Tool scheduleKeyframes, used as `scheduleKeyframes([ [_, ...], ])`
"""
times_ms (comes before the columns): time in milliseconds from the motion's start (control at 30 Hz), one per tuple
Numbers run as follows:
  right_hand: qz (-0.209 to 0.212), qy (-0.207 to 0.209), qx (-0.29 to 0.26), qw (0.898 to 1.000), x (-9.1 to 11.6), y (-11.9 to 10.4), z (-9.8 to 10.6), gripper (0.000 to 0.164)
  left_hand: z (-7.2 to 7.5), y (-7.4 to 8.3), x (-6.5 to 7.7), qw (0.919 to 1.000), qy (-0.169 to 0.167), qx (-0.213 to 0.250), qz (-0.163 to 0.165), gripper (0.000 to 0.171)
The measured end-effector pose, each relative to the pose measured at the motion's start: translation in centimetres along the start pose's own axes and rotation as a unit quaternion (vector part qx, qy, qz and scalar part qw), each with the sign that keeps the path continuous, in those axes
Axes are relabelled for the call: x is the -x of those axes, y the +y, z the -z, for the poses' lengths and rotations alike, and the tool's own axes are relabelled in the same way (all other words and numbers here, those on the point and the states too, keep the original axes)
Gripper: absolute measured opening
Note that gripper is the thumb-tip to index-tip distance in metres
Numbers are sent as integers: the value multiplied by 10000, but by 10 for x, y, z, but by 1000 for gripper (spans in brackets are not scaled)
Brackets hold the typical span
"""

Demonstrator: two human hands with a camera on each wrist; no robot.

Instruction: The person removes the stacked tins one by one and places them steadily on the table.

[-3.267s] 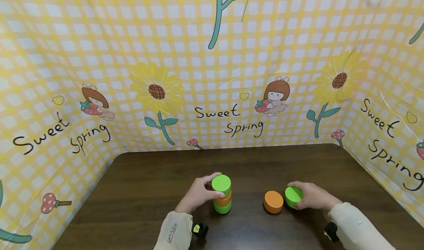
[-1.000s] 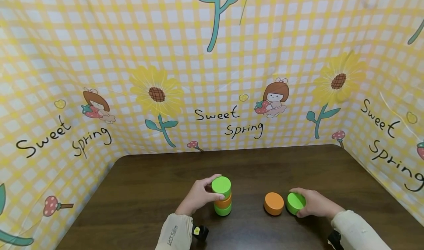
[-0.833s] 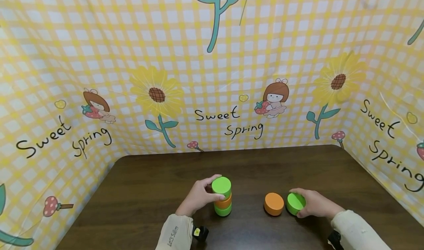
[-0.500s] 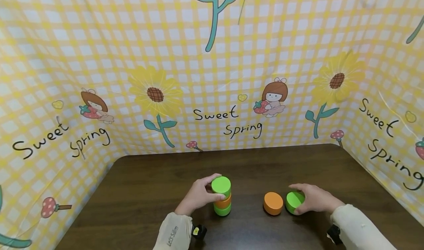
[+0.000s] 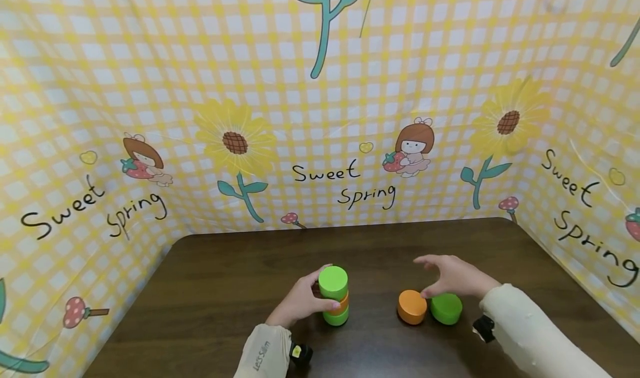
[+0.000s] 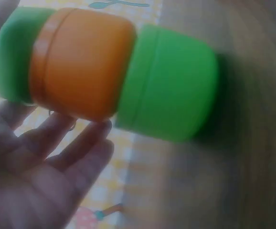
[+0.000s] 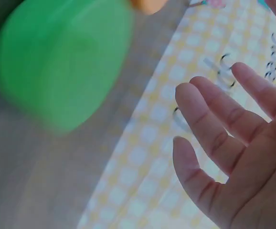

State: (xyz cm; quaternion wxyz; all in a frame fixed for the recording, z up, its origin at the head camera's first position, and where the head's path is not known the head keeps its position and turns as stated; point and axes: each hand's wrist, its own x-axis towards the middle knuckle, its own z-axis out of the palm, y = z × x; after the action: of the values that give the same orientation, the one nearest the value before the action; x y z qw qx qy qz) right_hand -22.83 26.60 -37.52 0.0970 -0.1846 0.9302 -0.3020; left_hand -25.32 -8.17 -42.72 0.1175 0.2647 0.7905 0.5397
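Note:
On the table (image 5: 225, 289) stands an upright stack of three small round containers: a green top one (image 5: 333, 281), an orange middle one (image 6: 83, 64) and a green bottom one (image 6: 169, 83). My left hand (image 5: 302, 300) grips the stack from the left, thumb across the front at the orange one and fingers round the back. To the right, a loose orange container (image 5: 412, 307) and a loose green container (image 5: 446, 309) sit side by side. My right hand (image 5: 457, 275) hovers over them with fingers spread and nothing held; its thumb tip overlaps the orange one's edge in the head view.
A yellow checked cloth (image 5: 310, 111) with printed flowers and lettering hangs behind the table and along both sides. Black wrist cameras (image 5: 301, 354) are strapped at both sleeves.
My right hand has let go of the loose green container and moved up and left toward the loose orange one. My left hand's thumb has slid down from the top container to the orange one.

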Motion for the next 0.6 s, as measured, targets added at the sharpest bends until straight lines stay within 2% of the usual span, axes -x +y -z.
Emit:
scheduleKeyframes([
  [100, 180, -47, -57, 9998, -11, -18, -5, 72, -2, -4, 0, 9999, -30, 158, -12, 76],
  [300, 497, -153, -87, 9986, -33, -47, -23, 74, -5, -9, 0, 9998, 90, 101, 175, 64],
  [600, 877, -396, -191, 9952, -66, -72, -44, 69, -4, -8, 0, 9992, 221, 322, 25, 69],
])
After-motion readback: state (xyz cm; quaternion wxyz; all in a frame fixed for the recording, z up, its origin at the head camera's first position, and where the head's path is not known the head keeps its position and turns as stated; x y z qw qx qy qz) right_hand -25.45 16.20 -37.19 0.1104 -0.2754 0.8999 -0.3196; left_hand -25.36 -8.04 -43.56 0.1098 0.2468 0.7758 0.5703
